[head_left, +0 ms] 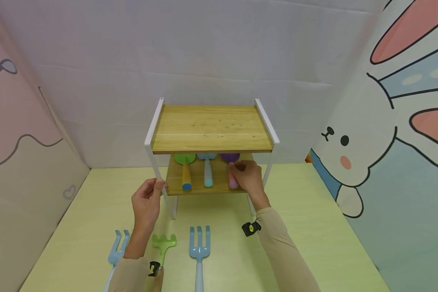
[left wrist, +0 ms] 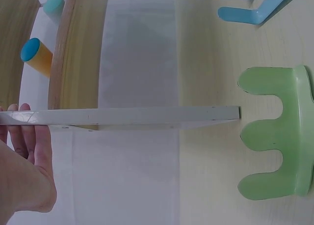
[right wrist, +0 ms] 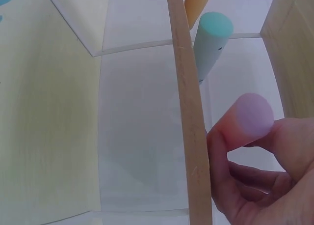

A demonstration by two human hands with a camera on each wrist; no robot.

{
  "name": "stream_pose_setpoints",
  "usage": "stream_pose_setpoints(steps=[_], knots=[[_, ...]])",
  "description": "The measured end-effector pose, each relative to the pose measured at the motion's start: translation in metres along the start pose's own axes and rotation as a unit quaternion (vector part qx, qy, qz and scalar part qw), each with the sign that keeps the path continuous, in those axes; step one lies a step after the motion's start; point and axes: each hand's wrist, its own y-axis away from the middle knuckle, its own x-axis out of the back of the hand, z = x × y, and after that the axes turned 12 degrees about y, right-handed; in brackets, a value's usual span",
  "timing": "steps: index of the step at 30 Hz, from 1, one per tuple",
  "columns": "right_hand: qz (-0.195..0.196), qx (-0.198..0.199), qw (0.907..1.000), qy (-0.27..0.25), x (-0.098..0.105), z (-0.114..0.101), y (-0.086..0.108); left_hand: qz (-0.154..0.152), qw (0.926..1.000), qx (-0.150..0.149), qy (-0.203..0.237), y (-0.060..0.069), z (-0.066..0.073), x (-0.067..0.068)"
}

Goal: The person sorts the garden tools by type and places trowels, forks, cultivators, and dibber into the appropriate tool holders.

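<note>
Right hand [head_left: 249,176]: pinches the purple tool [head_left: 233,181] by its pink handle, right of centre in the frame.
Left hand [head_left: 146,202]: grips the rack's left post [head_left: 153,164], left of centre.
Lower shelf [head_left: 219,185]: carries the purple tool at its right, the blue tool [head_left: 208,174] mid-frame, the green tool [head_left: 186,175] left of that.
Obstacles: top shelf [head_left: 208,127] overhangs, hiding the tools' far ends; right forearm crosses the right post [head_left: 268,168].
Counter [head_left: 321,215]: blue fork [head_left: 199,252] at bottom centre; green rake [head_left: 164,244] left of it; second fork [head_left: 116,256] lower left, partly behind the left forearm.
</note>
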Motion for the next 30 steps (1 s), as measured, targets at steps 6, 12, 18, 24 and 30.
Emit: stream_pose_setpoints(steps=[6, 12, 18, 24, 30], knots=[[0.006, 0.014, 0.9998, -0.011, -0.002, 0.002, 0.002, 0.0, 1.0, -0.002, 0.009, 0.0, 0.001, -0.001], [0.011, 0.018, 0.9998, -0.003, -0.003, 0.003, 0.004, 0.0, 1.0, -0.004, 0.005, 0.001, 0.001, -0.001], [0.009, 0.027, 0.9995, -0.012, -0.002, 0.003, 0.006, 0.002, 1.0, 0.002, 0.003, 0.001, 0.001, -0.001], [0.017, 0.03, 0.9993, -0.018, -0.002, 0.003, 0.01, 0.003, 1.0, 0.006, 0.007, 0.001, 0.001, -0.001], [0.048, 0.069, 0.9963, 0.011, -0.002, 0.0, 0.014, 0.002, 1.0, 0.003, 0.008, 0.001, 0.001, -0.001]])
